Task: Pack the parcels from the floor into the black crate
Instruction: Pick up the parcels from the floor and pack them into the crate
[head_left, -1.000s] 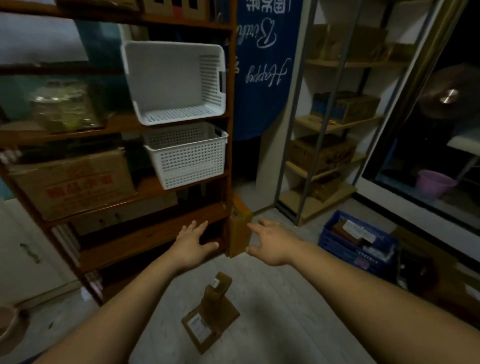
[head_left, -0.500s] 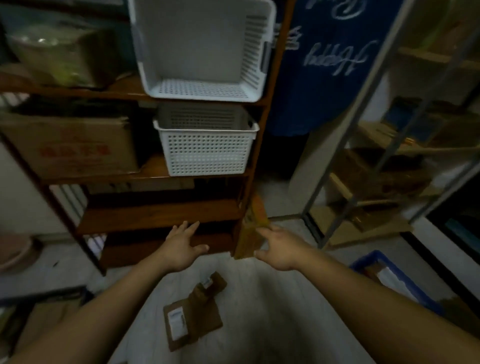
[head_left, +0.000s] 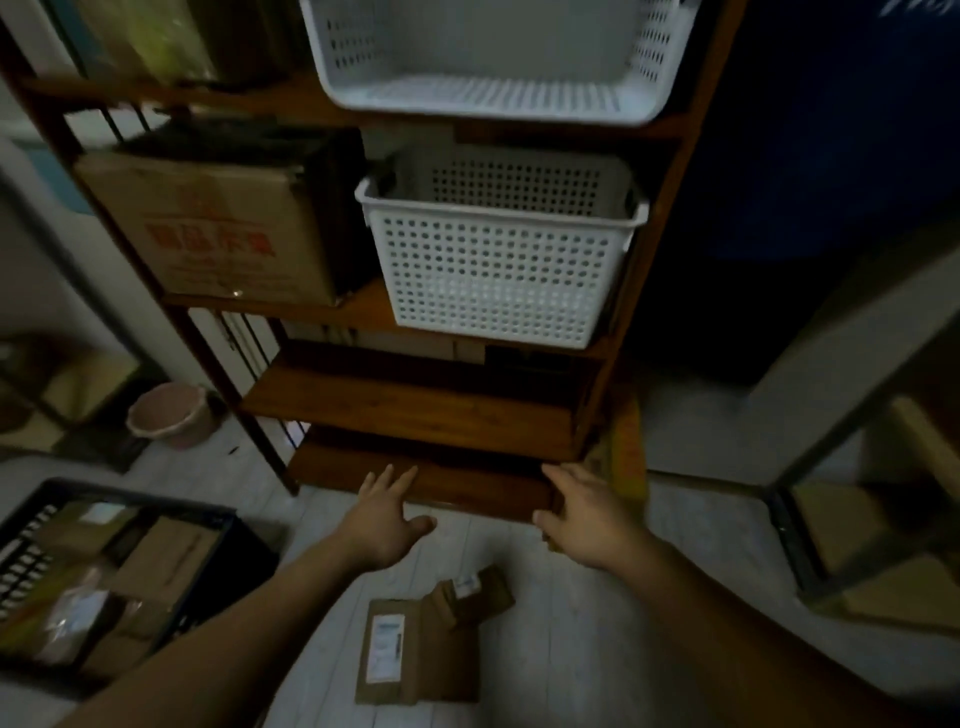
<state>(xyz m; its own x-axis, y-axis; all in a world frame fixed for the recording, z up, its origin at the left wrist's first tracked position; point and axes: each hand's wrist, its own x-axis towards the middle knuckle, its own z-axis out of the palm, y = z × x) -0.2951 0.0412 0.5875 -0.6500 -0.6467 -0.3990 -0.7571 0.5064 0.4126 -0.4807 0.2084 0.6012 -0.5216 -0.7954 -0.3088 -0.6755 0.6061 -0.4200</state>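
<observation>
Both grips held nothing. Your left grip (head_left: 382, 525) was spread wide with straight fingers, hovering just in front of the bottom shelf (head_left: 415, 480). Your right grip (head_left: 587, 519) was loosely open, its fingertips right at the upright orange box (head_left: 626, 457), which leaned on the rack (head_left: 660, 249). Whether they touched it I couldn't tell; it was too dark.

The flat parcel (head_left: 395, 654) lay on the floor (head_left: 545, 649) below and between the two grips, on your body's side. The small parcel (head_left: 470, 592) sat against its far corner, nearer the right grip. The black crate (head_left: 244, 561) was well off to the left of the left grip, already part full.

Handling, as a judgement:
- **Flat parcel:** it looked like a thin cardboard mailer, light and fairly stiff, though it could flex. Take it by the long edges with fingers slid under, and stay off the slick label.
- **Orange box:** it looked rigid and narrow. Pinch it across the slim faces near the top, since a nudge might topple it.
</observation>
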